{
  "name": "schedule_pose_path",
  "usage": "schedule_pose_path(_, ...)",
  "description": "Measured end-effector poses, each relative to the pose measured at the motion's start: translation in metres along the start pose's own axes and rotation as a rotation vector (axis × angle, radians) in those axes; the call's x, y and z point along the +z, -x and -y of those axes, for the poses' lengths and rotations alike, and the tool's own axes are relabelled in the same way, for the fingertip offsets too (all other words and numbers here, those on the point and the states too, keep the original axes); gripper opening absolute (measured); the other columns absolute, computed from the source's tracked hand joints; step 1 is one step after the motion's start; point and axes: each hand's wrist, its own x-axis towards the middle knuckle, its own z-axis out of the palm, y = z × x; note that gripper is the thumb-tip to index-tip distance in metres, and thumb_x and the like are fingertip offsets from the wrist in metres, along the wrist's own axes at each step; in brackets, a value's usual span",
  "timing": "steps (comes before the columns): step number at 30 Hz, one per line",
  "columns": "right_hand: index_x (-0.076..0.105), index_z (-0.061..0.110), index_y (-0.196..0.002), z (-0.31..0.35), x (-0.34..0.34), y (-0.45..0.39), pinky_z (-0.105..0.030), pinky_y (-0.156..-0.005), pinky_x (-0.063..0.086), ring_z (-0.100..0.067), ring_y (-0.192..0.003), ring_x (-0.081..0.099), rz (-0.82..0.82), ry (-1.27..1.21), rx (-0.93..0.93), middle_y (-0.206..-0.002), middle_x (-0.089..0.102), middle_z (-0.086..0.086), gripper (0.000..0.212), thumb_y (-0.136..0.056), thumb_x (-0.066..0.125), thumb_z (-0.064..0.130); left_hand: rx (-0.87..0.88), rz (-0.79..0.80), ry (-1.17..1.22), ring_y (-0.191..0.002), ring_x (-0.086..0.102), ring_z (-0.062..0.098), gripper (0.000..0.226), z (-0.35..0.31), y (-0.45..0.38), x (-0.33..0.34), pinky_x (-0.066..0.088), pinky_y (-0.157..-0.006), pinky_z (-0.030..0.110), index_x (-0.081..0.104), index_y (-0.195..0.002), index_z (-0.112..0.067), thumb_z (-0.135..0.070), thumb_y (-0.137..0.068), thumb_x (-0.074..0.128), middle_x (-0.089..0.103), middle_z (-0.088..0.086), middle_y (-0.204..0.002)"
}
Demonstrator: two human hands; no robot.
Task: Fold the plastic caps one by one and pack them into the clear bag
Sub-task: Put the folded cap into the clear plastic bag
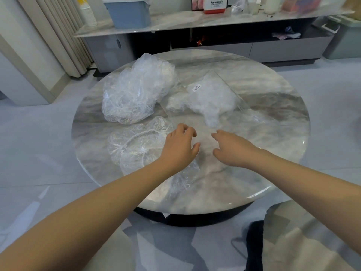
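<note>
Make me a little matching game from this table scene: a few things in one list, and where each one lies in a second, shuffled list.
Things:
1. heap of plastic caps
2. clear bag
3. spread-out cap
4. blue bin

Places:
A. on the shelf behind the table
B. far left of the table
C. near left of the table, beside the left hand
D. middle of the table, white label on top

Pairs: 1-B, 2-D, 3-C, 4-A

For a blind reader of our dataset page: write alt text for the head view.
Two bare hands, left hand and right hand, hover open over a round marble table, beside a spread plastic cap. Farther back lie a pile of crumpled caps and a clear bag already holding folded ones.
</note>
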Motion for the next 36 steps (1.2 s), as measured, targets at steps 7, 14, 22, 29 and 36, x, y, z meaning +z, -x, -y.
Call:
schedule_pose_path(7, 0.039, 0.012, -0.138, 0.026, 0.005, 0.022, -0.04, -0.1, 0.041, -0.025, -0.127, 0.041, -0.069, 0.057, -0.174, -0.14, 0.041, -0.007, 0.044, -0.094, 0.043, 0.019, -0.087, 0.176, -0.126, -0.1, 0.053, 0.02, 0.035, 0.006, 0.038, -0.026, 0.036, -0.094, 0.031, 0.05, -0.121, -0.017, -0.039, -0.094, 0.05, 0.046, 0.004, -0.125)
schedule_pose_path(14, 0.038, 0.016, -0.142, 0.035, 0.034, 0.022, -0.034, -0.106, 0.031, -0.021, -0.133, 0.035, -0.049, 0.219, -0.387, -0.143, 0.041, -0.005, 0.051, -0.092, 0.048, 0.025, -0.103, 0.424, -0.231, -0.108, 0.047, 0.021, 0.043, 0.02, 0.079, -0.035, 0.039, -0.088, 0.03, 0.052, -0.117, -0.019, -0.05, -0.087, 0.056, 0.046, 0.004, -0.12)
schedule_pose_path(22, 0.047, 0.033, -0.134, 0.037, 0.059, 0.021, -0.03, -0.1, 0.024, -0.015, -0.129, 0.028, -0.005, 0.346, -0.617, -0.134, 0.046, 0.01, 0.05, -0.088, 0.054, 0.05, -0.003, 0.391, -0.237, -0.106, 0.043, 0.018, 0.029, 0.035, 0.105, -0.031, 0.04, -0.087, 0.027, 0.054, -0.112, -0.021, -0.039, -0.09, 0.056, 0.044, -0.001, -0.117)
schedule_pose_path(29, 0.059, 0.029, -0.123, 0.043, 0.066, 0.014, -0.026, -0.095, 0.024, -0.012, -0.12, 0.037, -0.115, 0.271, -0.666, -0.124, 0.056, 0.015, 0.037, -0.089, 0.055, 0.044, -0.013, 0.276, -0.114, -0.096, 0.049, 0.016, 0.013, 0.047, 0.117, -0.041, 0.04, -0.084, 0.027, 0.057, -0.096, -0.019, -0.029, -0.091, 0.05, 0.053, -0.003, -0.103)
schedule_pose_path(36, 0.059, 0.018, -0.082, 0.055, 0.069, 0.021, -0.031, -0.086, 0.039, -0.018, -0.082, 0.057, -0.125, -0.053, -0.616, -0.082, 0.065, 0.002, 0.012, -0.087, 0.051, 0.026, -0.102, 0.292, 0.133, -0.095, 0.049, 0.008, 0.028, 0.065, 0.135, -0.059, 0.034, -0.094, 0.026, 0.05, -0.091, -0.027, -0.051, -0.077, 0.05, 0.054, -0.01, -0.099)
